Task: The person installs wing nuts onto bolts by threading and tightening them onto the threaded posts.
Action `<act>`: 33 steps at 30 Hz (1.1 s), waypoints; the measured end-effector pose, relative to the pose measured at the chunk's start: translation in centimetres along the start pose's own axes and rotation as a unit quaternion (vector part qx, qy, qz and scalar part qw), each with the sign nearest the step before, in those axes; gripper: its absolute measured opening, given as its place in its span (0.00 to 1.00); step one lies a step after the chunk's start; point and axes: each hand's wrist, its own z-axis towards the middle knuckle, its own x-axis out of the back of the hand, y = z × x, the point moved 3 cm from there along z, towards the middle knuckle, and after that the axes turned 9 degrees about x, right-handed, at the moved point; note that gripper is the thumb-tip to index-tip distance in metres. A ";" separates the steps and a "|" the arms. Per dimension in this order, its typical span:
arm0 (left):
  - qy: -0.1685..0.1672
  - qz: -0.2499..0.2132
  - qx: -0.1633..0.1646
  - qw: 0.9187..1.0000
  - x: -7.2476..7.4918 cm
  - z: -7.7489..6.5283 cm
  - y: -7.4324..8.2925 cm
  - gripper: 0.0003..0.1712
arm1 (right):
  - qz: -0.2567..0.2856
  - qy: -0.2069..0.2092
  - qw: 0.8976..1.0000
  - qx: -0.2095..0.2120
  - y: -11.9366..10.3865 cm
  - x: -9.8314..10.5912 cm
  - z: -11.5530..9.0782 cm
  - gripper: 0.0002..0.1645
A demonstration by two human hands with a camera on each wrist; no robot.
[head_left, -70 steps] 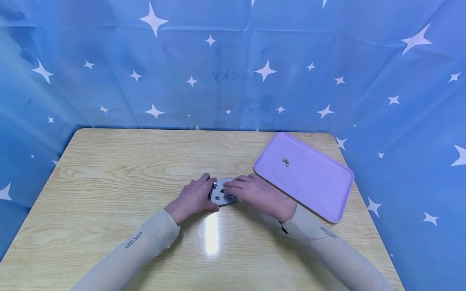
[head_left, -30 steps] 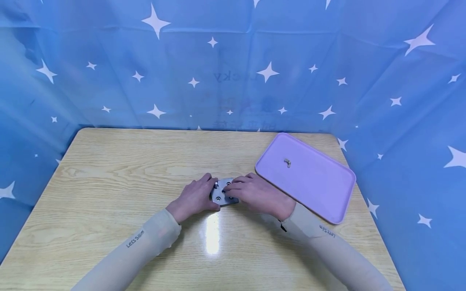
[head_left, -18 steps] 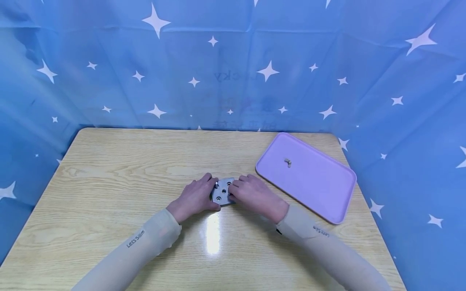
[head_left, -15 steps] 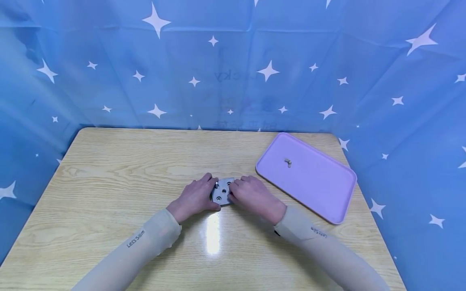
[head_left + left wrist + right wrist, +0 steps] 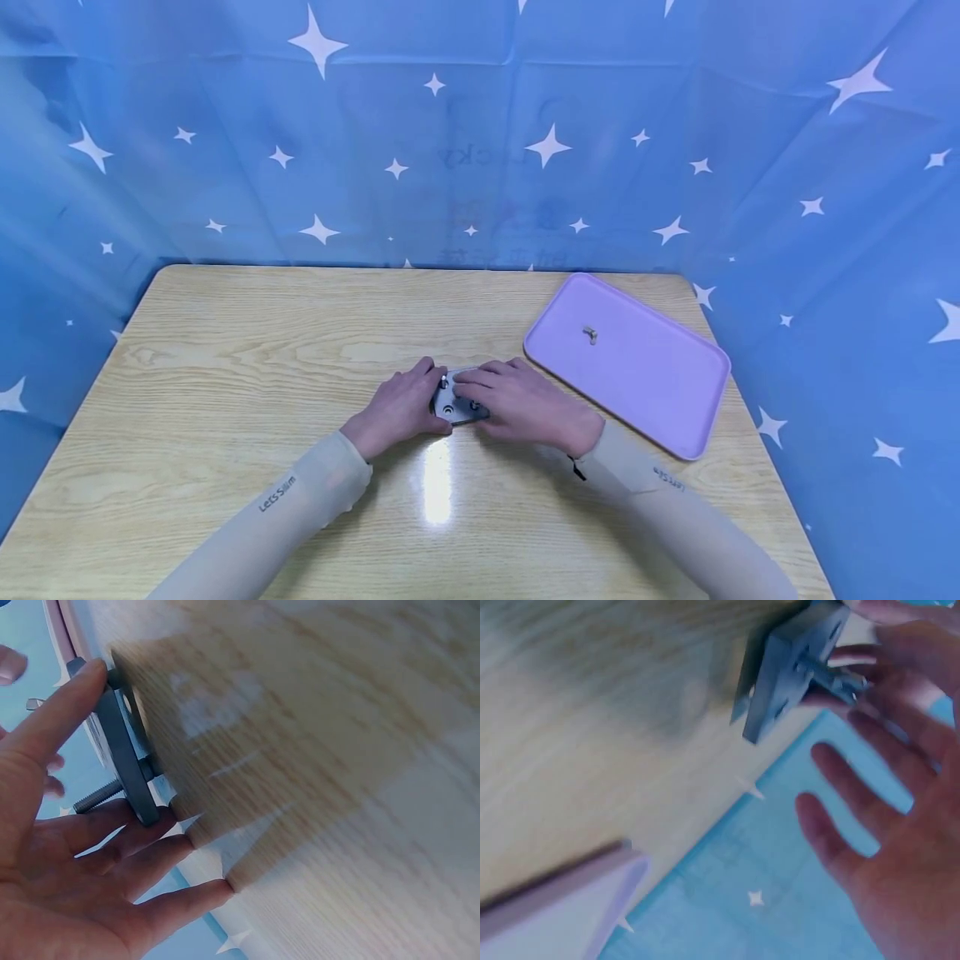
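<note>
A grey metal plate (image 5: 459, 414) with round holes lies in front of me on the table. My left hand (image 5: 399, 408) grips its left side, thumb at the near edge and fingers at the far edge. A threaded screw (image 5: 97, 796) stands up from the plate beside the left fingers. Short dark posts (image 5: 150, 766) show under the plate. My right hand (image 5: 528, 404) is over the plate's right half, fingers reaching left and loosely spread. A second screw (image 5: 829, 677) sticks up there between thumb and fingers, with the thumb apart from it in the head view.
A purple tray (image 5: 660, 400) stands at the right, close beyond the right forearm, with a few small metal pieces (image 5: 591, 335) in it. Behind the wooden table (image 5: 247, 350) hangs a blue curtain (image 5: 360, 108) with white stars.
My right hand was bunched with its fingertips at the plate's right side half a second ago; now its fingers have straightened and reach left over the plate. The left hand keeps its grip.
</note>
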 end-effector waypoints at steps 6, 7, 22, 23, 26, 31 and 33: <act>-0.008 0.001 0.008 1.000 0.1 0.1 0.0 0.50 | -0.041 -0.033 0.997 0.050 0.3 0.6 -0.6 0.29; -0.009 0.001 0.008 1.000 0.1 0.0 0.0 0.50 | -0.049 -0.034 0.997 0.053 0.3 0.6 -0.6 0.28; -0.007 -0.006 0.005 1.000 -0.1 0.0 0.0 0.49 | -0.077 0.089 0.993 0.001 -0.1 -1.2 0.7 0.08; -0.007 -0.005 0.004 1.000 -0.1 0.0 0.0 0.50 | -0.080 0.092 0.992 -0.010 -0.2 -1.3 0.8 0.09; -0.006 -0.001 0.003 1.000 -0.1 0.0 0.0 0.50 | -0.081 0.100 0.991 -0.037 -0.3 -1.4 1.1 0.12; 0.001 0.000 0.001 1.000 -0.1 0.0 0.0 0.50 | -0.051 0.085 0.992 -0.073 -0.3 -1.5 1.2 0.15; 0.001 -0.001 0.000 1.000 -0.1 -0.1 0.1 0.50 | -0.036 0.069 0.994 -0.079 -0.1 -1.4 1.1 0.16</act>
